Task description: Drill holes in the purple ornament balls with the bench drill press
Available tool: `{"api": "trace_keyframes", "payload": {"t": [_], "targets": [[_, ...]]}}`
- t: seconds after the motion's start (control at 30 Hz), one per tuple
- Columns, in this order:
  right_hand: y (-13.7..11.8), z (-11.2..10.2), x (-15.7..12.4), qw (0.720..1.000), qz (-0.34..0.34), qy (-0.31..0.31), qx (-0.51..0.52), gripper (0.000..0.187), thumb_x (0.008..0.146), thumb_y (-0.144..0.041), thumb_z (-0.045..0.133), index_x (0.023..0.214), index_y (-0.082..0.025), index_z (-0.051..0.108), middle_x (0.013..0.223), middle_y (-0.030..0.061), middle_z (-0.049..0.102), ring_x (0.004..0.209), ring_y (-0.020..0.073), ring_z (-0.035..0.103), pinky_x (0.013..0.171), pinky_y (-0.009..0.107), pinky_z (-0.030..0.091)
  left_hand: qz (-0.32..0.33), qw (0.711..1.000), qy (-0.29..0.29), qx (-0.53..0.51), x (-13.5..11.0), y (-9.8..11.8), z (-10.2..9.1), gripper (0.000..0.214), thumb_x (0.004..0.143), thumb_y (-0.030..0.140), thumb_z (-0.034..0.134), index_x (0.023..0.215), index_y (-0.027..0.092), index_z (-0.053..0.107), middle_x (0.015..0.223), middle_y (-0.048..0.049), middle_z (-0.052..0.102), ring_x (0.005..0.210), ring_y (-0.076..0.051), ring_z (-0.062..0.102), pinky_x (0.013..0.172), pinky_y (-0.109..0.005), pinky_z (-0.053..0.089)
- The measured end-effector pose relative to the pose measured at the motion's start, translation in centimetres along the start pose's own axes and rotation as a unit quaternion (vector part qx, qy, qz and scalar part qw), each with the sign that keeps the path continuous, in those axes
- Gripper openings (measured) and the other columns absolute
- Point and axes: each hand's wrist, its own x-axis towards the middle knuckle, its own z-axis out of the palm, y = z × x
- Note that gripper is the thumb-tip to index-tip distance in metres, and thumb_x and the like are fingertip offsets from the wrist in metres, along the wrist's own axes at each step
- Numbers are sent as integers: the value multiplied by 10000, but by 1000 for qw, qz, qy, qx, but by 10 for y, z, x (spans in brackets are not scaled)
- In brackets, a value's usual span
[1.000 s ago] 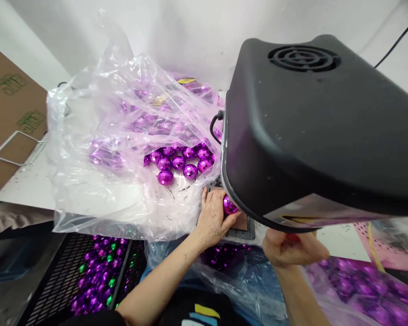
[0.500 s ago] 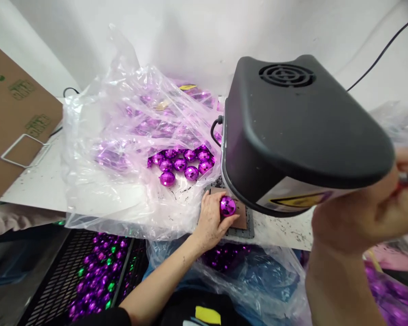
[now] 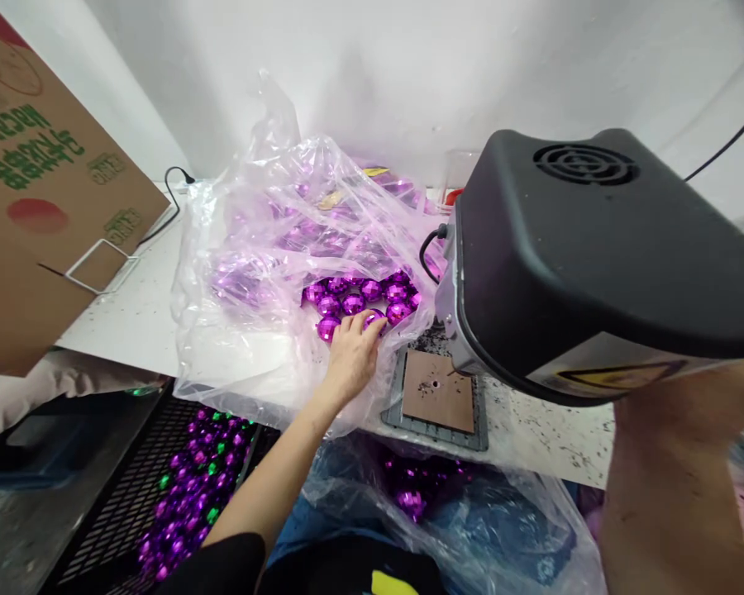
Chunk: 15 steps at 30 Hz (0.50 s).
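My left hand (image 3: 352, 351) reaches into the mouth of a clear plastic bag (image 3: 241, 330). Its thumb and fingers close round a shiny faceted purple ball (image 3: 375, 317) at the front of a group of similar balls. To the right of this hand lies a brown square plate (image 3: 437, 397) with a small hole, set on a grey base (image 3: 397, 413). A black machine housing (image 3: 608, 240) with a vent on top overhangs the right side. Beside and behind the housing is my right hand (image 3: 688, 401), whose fingers are hidden.
A cardboard box (image 3: 55, 215) stands at the left, near a pale sleeve (image 3: 55, 388). Below the table edge, a black crate (image 3: 115, 500) holds purple and green pieces. A blue-lined plastic bag (image 3: 502, 521) with purple pieces hangs open in front.
My left hand has moved from the plate left to the balls in the bag. The ball it held has left the plate; a purple ball shows in the bag below. The view has shifted left.
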Motion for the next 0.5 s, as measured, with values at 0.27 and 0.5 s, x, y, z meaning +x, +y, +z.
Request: {"api": "trace_keyframes", "payload": {"t": [0.27, 0.5], "targets": [[-7, 0, -2, 999, -23, -26, -11, 415, 948, -518, 538, 823, -126, 595, 700, -37, 456, 648, 7, 389, 618, 246, 271, -171, 970, -45, -166, 38, -23, 18, 375, 985, 374, 566, 1296, 165, 567, 1212, -131, 644, 1057, -274, 646, 875, -378, 513], [-9, 1, -2, 998, -43, -30, -20, 403, 962, -486, 524, 816, -115, 582, 717, -35, 439, 680, 4, 387, 657, 250, 276, -188, 710, -143, -664, -7, 4, -11, 451, 905, 493, 670, 1286, 258, 616, 1131, -76, 676, 866, -171, 646, 693, -273, 520]]}}
